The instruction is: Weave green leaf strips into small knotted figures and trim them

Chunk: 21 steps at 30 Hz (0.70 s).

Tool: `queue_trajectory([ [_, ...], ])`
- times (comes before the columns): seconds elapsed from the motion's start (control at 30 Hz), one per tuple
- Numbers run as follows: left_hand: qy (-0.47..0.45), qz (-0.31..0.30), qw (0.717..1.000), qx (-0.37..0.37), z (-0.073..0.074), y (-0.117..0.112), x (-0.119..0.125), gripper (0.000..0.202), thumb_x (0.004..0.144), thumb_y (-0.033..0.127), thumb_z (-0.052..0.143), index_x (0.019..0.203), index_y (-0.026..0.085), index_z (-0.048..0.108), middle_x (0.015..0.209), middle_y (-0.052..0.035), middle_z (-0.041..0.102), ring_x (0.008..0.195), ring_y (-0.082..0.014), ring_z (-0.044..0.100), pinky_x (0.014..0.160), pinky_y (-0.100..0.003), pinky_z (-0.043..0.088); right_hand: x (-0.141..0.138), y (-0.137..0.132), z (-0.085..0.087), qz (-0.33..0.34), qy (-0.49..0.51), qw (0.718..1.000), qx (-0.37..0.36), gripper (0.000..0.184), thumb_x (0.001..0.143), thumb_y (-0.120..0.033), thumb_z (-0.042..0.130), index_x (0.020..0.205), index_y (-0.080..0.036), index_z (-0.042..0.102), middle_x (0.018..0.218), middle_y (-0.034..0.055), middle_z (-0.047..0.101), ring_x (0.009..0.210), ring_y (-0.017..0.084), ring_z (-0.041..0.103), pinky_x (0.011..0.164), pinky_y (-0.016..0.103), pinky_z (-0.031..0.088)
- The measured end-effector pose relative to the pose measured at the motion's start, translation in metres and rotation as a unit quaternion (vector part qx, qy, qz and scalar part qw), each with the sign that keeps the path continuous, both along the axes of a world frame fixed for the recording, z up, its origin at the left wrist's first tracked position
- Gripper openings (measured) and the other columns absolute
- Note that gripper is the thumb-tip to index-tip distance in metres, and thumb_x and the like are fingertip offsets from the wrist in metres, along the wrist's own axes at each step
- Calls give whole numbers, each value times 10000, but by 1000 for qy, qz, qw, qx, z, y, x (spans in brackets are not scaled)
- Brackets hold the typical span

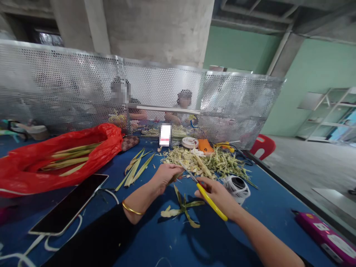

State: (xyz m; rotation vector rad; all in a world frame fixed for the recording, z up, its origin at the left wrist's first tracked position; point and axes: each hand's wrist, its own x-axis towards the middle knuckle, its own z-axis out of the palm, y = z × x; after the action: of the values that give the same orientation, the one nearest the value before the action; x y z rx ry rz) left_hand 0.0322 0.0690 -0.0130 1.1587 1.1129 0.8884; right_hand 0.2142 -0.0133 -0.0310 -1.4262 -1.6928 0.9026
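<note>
Blue table shows, just in front of the heap of leaf trimmings, the left hand closed on a stalk and the right hand wrapped round yellow scissors, blades at that stalk: mid-trim, I judge, wanting a steady hold for the snip.

Bright daylight, soft focus, warped edges

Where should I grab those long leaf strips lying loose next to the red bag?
Probably pinch the leaf strips from above at their nearer end, where they bunch together; farther away they fan apart. They lie flat on the blue table, clear of the red bag.
</note>
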Motion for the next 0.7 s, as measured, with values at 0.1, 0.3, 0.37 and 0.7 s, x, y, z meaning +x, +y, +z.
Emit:
queue_trajectory([
  [0.1, 1, -2, 1000, -7, 0, 1, 0, 186, 552, 282, 740, 668, 142, 704, 501, 0, 622, 534, -127, 581, 488, -204, 389, 0, 1, 1, 10, 5, 1000, -8, 293, 708, -400, 672, 896, -177, 652, 568, -55, 447, 507, 92, 345, 460, 205, 293],
  [0.3, -5, 6, 1000, -20, 0, 5, -1, 188, 539, 289, 756, 632, 149, 673, 511, 7, 616, 554, -134, 597, 492, -210, 391, 2, 6, -5, 5, 5, 1000, 6, 274, 702, -421, 672, 803, -167, 644, 543, -52, 438, 505, 90, 353, 456, 205, 288],
  [0.37, -5, 8, 1000, -20, 0, 4, -2, 211, 530, 299, 768, 641, 145, 676, 514, 5, 617, 529, -127, 581, 489, -215, 390, 3, 7, -6, -2, 19, 1000, 9, 264, 684, -400, 693, 794, -167, 636, 550, -54, 438, 505, 87, 364, 459, 205, 297],
  [0.7, -39, 12, 995, 89, 43, -17, -6, 233, 606, 345, 736, 590, 172, 580, 443, 76, 448, 395, -49, 342, 408, -187, 269, -17, -16, 24, -33, 189, 981, 28, 503, 689, -405, 698, 1102, -183, 515, 491, -68, 500, 413, 121, 456, 446, 255, 402],
])
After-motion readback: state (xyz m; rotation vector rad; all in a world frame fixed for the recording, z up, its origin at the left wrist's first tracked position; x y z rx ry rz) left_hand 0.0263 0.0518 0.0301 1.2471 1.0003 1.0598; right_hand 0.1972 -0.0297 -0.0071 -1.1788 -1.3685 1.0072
